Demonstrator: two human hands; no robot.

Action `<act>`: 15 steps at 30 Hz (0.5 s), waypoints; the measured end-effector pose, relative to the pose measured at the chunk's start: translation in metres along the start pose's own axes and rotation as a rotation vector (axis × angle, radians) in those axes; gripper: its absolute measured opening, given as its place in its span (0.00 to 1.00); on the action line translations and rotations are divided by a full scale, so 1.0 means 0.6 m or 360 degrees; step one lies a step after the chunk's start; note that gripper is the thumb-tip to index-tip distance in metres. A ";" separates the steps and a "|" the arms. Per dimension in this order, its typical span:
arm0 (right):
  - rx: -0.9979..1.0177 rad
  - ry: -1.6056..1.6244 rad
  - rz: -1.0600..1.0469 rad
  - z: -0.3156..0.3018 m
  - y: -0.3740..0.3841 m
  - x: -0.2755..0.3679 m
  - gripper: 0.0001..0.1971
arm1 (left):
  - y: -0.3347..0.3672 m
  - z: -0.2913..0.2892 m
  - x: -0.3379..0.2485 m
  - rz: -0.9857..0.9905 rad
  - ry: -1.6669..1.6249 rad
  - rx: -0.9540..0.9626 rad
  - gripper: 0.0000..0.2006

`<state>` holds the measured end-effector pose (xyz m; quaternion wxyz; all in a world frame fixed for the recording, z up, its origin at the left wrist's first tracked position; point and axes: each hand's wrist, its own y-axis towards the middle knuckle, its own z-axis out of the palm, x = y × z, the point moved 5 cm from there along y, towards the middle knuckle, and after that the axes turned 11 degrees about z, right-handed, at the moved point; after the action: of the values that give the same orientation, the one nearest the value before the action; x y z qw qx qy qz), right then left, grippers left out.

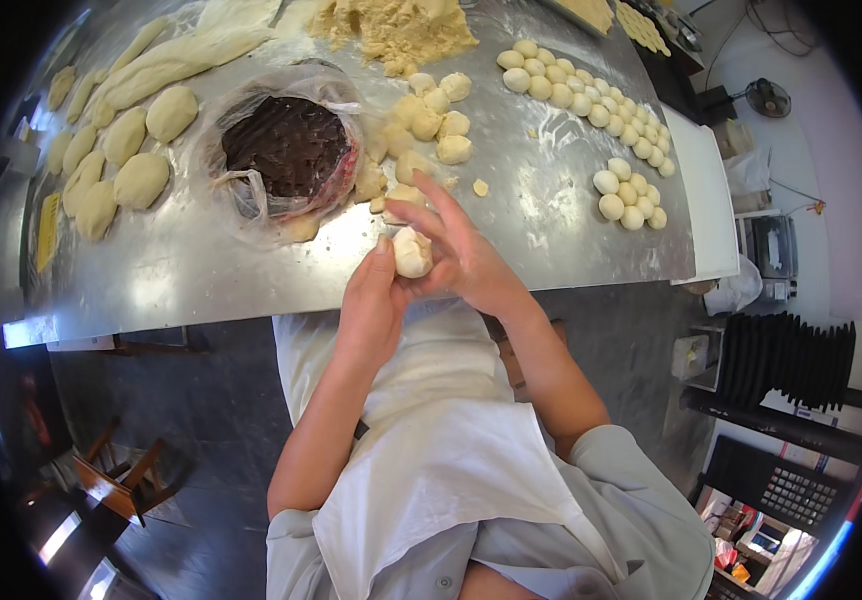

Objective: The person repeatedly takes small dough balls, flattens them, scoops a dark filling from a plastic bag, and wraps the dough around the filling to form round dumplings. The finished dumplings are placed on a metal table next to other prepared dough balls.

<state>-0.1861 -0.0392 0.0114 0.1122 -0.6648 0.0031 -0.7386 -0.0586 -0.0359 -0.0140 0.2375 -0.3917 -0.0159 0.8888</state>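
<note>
A pale, folded ball of dough [413,252] is held up just off the table's front edge. My left hand [373,298] has closed around its near left side, the thumb pointing up along it. On the other side my right hand [469,250] is against the ball at its base, its index and middle fingers stretched out and apart. Right behind the ball lie small lumps of yellowish dough [435,122]. To their left, a plastic-lined bowl holds dark brown filling [287,148]; the clear plastic bag [219,185] spreads over its rim.
The steel table [551,215] is dusted with flour. Flattened dough rounds [141,181] and a long dough strip [186,62] lie at left. A crumbly yellow dough mass [406,30] sits at the back. Finished-looking round balls [591,95] stand in rows at right, with a smaller group [631,195] nearer.
</note>
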 end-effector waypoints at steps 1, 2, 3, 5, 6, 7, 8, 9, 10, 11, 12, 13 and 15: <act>-0.0122 -0.0339 -0.0036 0.003 -0.005 0.020 0.24 | -0.002 0.001 0.001 -0.0036 0.0001 0.0002 0.26; -0.0177 -0.0483 -0.0040 0.005 -0.007 0.023 0.24 | -0.004 0.002 0.004 -0.0020 0.0037 -0.0019 0.27; -0.0222 -0.0622 -0.0038 0.010 -0.008 0.024 0.23 | -0.005 0.005 0.009 -0.0005 0.0073 -0.0040 0.27; -0.0191 -0.0527 0.0024 0.010 -0.002 -0.011 0.22 | 0.000 0.014 0.012 0.0004 0.0155 -0.0010 0.28; -0.0328 -0.0549 0.0025 -0.004 -0.002 -0.025 0.21 | 0.001 0.020 0.009 -0.0004 0.0207 0.0027 0.28; -0.0455 -0.0558 0.0029 -0.008 0.001 -0.033 0.21 | 0.000 0.019 0.005 -0.0013 0.0268 0.0050 0.28; -0.0582 -0.0567 0.0032 -0.013 0.001 -0.038 0.21 | -0.002 0.021 0.006 0.0037 0.0171 0.0070 0.28; -0.0545 -0.0620 -0.0035 -0.015 0.001 -0.037 0.21 | -0.004 0.024 0.009 0.0088 0.0074 0.0089 0.28; -0.0499 -0.0668 -0.0107 -0.008 0.006 -0.018 0.21 | -0.005 0.022 0.009 0.0148 -0.0018 0.0102 0.28; -0.0455 -0.0537 -0.0095 0.001 0.006 -0.005 0.21 | -0.006 0.020 0.006 0.0164 -0.0004 0.0105 0.29; -0.0410 -0.0404 -0.0084 0.010 0.008 0.008 0.21 | -0.006 0.018 0.002 0.0180 0.0010 0.0107 0.29; -0.0364 -0.0098 0.0008 0.020 0.008 0.016 0.21 | -0.004 0.019 -0.001 0.0195 0.0019 0.0116 0.30; -0.0202 0.0175 0.0224 0.022 0.007 0.017 0.22 | 0.001 -0.003 0.007 0.0110 0.0005 0.0167 0.30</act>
<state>-0.1737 -0.0428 0.0221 0.1211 -0.6272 0.1029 -0.7624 -0.0604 -0.0351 -0.0183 0.2271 -0.3803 0.0447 0.8954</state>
